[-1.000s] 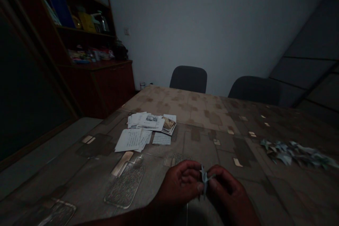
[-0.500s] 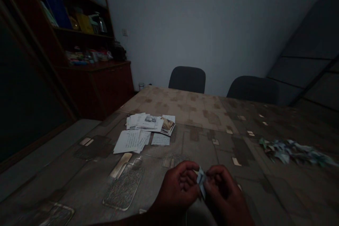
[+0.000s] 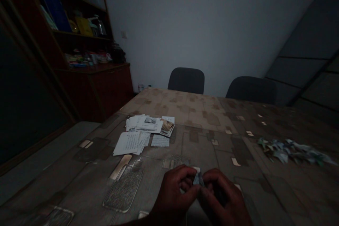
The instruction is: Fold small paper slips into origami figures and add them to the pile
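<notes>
Pale blue-grey folded paper [image 3: 198,179] sits pinched between my two hands, a small creased piece held just above the near part of the table, with most of it hidden behind my fingers [image 3: 188,176]. My left hand [image 3: 173,192] and right hand [image 3: 222,192] are curled inward and pressed close together, gripping the paper from either side, though I can't tell exactly how each fingertip sits on it. Beneath them lies a brown-and-beige patterned tablecloth [image 3: 201,144] printed with rectangles, one speckled grey rectangle [image 3: 123,189] just beside my left hand. Off to my right, well apart from my hands, lies a scattered heap of small blue-green folded paper shapes [image 3: 288,152]. Ahead and to the left are handwritten white sheets [image 3: 128,143] and a loose stack of printed white papers [image 3: 144,124], with a glossy photo card [image 3: 167,127] at its edge. Past the far table edge stand two dark upholstered chairs [image 3: 185,80] [image 3: 251,90], and a reddish-brown wooden cabinet [image 3: 96,93] stands to the left.
</notes>
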### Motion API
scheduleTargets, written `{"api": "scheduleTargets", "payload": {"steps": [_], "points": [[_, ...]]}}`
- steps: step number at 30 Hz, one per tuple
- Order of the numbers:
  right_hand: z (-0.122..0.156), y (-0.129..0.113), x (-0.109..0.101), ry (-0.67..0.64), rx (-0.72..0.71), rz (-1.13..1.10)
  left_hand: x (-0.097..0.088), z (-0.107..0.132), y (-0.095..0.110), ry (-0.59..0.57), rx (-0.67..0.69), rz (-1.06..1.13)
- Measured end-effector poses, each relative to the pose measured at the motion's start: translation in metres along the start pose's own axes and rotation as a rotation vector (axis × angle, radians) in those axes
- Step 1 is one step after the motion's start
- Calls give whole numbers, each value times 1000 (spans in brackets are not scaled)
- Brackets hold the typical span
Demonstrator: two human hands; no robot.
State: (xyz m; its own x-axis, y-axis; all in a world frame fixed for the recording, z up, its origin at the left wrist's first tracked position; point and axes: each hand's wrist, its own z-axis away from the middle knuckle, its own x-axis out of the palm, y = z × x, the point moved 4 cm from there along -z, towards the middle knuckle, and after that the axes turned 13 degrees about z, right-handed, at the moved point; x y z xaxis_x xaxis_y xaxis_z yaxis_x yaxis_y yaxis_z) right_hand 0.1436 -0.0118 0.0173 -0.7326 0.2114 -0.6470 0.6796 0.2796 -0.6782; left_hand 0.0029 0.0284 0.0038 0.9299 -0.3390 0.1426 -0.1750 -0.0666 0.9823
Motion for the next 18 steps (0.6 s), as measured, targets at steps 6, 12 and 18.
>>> {"api": "scheduleTargets", "payload": {"steps": [6,12,18], "points": [[0,3,2,-42,95,-23,-2,-2,-7,6,12,60],[3,10,8,-73,204,-85,1,-2,-9,33,-127,183],[2,11,15,-132,210,-137,3,-2,-13,63,-210,271]]}}
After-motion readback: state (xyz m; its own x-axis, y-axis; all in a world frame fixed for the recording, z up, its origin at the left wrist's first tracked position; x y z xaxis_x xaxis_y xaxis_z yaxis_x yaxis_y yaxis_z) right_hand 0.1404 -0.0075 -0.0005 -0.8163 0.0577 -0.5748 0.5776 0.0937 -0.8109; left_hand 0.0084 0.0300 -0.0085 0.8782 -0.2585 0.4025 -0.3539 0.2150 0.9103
